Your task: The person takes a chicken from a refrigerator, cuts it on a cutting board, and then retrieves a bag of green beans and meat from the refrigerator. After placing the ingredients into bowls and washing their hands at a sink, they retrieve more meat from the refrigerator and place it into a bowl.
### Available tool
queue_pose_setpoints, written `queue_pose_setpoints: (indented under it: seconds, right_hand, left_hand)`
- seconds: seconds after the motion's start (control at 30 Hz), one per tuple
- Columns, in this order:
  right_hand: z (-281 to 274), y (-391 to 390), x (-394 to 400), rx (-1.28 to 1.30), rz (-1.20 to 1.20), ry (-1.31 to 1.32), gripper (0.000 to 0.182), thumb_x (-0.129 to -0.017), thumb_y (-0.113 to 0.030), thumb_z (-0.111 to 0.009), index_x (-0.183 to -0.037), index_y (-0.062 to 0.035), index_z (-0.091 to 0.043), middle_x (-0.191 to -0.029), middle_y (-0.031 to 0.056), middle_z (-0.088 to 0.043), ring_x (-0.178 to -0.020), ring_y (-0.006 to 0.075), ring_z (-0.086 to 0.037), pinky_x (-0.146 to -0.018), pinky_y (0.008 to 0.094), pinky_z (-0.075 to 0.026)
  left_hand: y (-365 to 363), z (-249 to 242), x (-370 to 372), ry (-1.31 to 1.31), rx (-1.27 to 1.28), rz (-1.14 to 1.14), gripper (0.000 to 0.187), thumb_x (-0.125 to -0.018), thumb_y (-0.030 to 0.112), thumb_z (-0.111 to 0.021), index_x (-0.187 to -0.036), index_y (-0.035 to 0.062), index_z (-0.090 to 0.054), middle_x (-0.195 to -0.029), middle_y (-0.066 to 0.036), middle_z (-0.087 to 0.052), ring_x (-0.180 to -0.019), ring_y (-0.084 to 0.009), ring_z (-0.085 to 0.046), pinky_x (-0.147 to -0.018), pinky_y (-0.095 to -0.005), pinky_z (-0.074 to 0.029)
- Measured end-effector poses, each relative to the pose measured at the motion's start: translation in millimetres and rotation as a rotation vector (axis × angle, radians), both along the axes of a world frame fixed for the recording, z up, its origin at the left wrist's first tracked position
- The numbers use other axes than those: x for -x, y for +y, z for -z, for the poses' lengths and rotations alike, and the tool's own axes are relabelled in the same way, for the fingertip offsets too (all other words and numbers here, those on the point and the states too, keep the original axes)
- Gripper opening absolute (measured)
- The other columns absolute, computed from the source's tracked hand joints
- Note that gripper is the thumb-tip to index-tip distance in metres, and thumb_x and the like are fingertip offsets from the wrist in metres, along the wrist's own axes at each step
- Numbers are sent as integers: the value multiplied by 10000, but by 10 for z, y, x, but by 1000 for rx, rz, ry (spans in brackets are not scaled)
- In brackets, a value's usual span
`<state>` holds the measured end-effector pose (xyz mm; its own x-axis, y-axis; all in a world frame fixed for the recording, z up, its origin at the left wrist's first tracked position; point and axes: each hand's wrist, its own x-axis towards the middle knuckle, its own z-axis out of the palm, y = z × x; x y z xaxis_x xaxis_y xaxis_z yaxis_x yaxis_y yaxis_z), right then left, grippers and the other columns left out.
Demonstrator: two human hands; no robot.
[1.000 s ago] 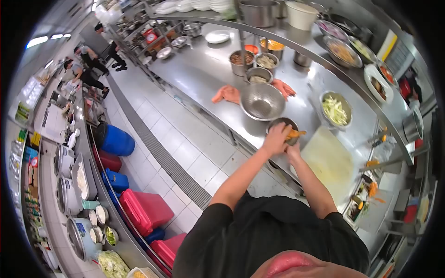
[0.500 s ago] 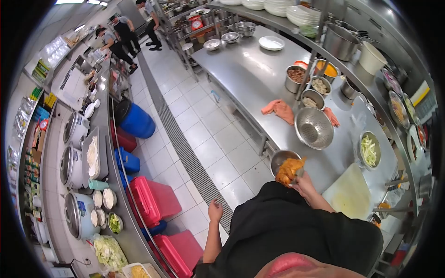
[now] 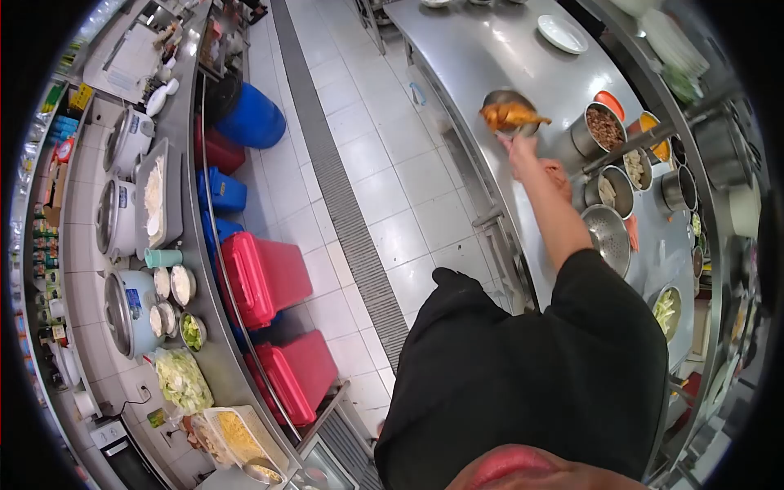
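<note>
My right hand (image 3: 518, 150) reaches forward over the steel table (image 3: 465, 49), its fingers closed at the near edge of a metal bowl (image 3: 505, 97). An orange-brown piece of meat, like roast chicken (image 3: 510, 115), lies across the bowl and overhangs its rim. Beyond the forearm are an orange cloth (image 3: 558, 174) and a perforated metal colander (image 3: 606, 238). Of my left hand (image 3: 381, 427), only a skin-coloured sliver shows beside the black shirt; its fingers are hidden.
Metal pots with brown chunks (image 3: 604, 128) and pale pieces stand right of my arm. A white plate (image 3: 562, 34) lies farther back. Across the tiled aisle are red bins (image 3: 269, 278), a blue barrel (image 3: 251, 117) and a counter with rice cookers (image 3: 131, 302).
My right hand has carried the bowl and meat forward, away from my body, to the table's middle left. My left hand has dropped back almost out of sight. The view has shifted.
</note>
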<state>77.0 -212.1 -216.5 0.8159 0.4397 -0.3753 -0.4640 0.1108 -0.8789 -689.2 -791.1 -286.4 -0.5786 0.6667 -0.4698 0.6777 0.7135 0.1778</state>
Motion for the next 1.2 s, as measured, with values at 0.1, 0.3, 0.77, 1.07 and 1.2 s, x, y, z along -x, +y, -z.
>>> queue_pose_setpoints:
  seconds: [0.1, 0.3, 0.77, 1.07, 1.2]
  right_hand:
    - [324, 560, -679, -127, 55, 4, 491, -1011, -61, -494, -1441, 43, -281, -1365, 247, -457, -1011, 431, -660, -806, 479, -645]
    - [445, 926, -130, 156, 39, -161, 475, -947, -267, -608, -1359, -77, -469, -1184, 121, -585, -758, 288, -615, -779, 434, -555]
    - [-217, -2372, 6177, -646, -2048, -1309, 329, -883, 23, -569, -1211, -11, -572, -1105, 154, -607, -825, 263, -630, -728, 351, -523]
    - [-663, -3897, 7547, -654, -2348, -1497, 282, -866, 2, -580, -1143, -47, -601, -1047, 164, -640, -853, 319, -659, -761, 408, -536]
    - [-635, -4263, 8154, -893, -2341, -1652, 295, -851, -3, -584, -1141, -54, -605, -1047, 163, -639, -878, 327, -658, -775, 414, -538]
  left_hand:
    - [-504, -265, -319, -3, 158, -54, 455, -806, 152, -706, -1208, -42, -615, -956, -193, -687, -842, -301, -665, -726, -393, -544]
    - [-1265, -297, -938, 33, 168, -278, 479, -793, 182, -729, -1212, -25, -623, -1061, -230, -685, -984, -365, -665, -819, -428, -545]
    - [-2390, -1739, 812, 633, -721, -890, 328, -844, 109, -680, -1157, 22, -633, -958, -178, -652, -909, -360, -631, -814, -440, -516]
    - [-3639, -2923, 1792, 663, -1063, -973, 383, -889, 64, -695, -1258, 19, -603, -1137, -127, -668, -991, -228, -659, -875, -357, -525]
    - [-4103, -3201, 2248, 695, -1168, -976, 594, -866, 134, -739, -1389, 8, -488, -1313, -165, -572, -1175, -267, -576, -924, -389, -505]
